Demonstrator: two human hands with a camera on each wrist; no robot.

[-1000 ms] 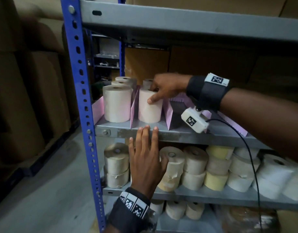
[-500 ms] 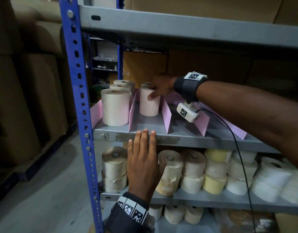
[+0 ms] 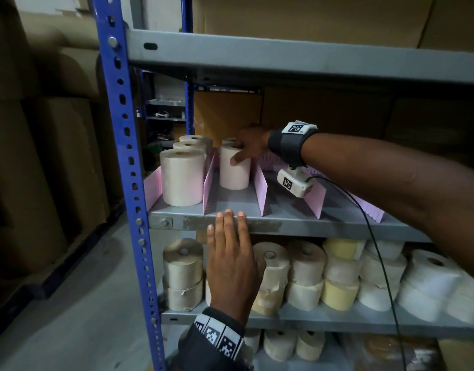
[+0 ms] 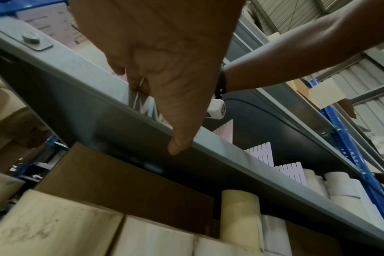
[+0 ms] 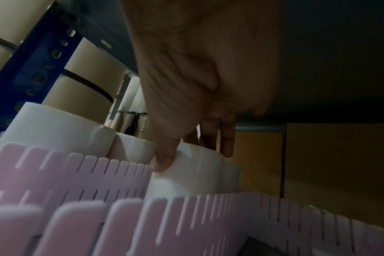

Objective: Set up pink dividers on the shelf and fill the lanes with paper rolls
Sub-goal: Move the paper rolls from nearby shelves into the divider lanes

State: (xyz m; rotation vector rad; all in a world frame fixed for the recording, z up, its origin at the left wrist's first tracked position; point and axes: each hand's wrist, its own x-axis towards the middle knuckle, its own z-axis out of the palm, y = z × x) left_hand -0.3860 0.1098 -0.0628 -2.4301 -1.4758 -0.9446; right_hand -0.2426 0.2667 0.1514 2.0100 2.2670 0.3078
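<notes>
The right hand [image 3: 250, 145] grips the pale pink upright paper roll [image 3: 234, 168], thumb on its front wall and fingers over the top rim. The roll stands in the second lane of the grey metal shelf [image 3: 297, 222], between two pink slotted plastic dividers [image 3: 260, 194], with another roll at its 12 o'clock. The left hand [image 3: 230, 263] lies flat, fingers straight and together, with its fingertips [image 3: 227, 214] against the shelf's front lip at 6 o'clock.

Risks: the dividers appear freestanding; a sideways push on the roll at 3 or 9 o'clock could tilt one. The right wrist camera [image 3: 294, 182] hangs near the third divider and could knock it.
</notes>
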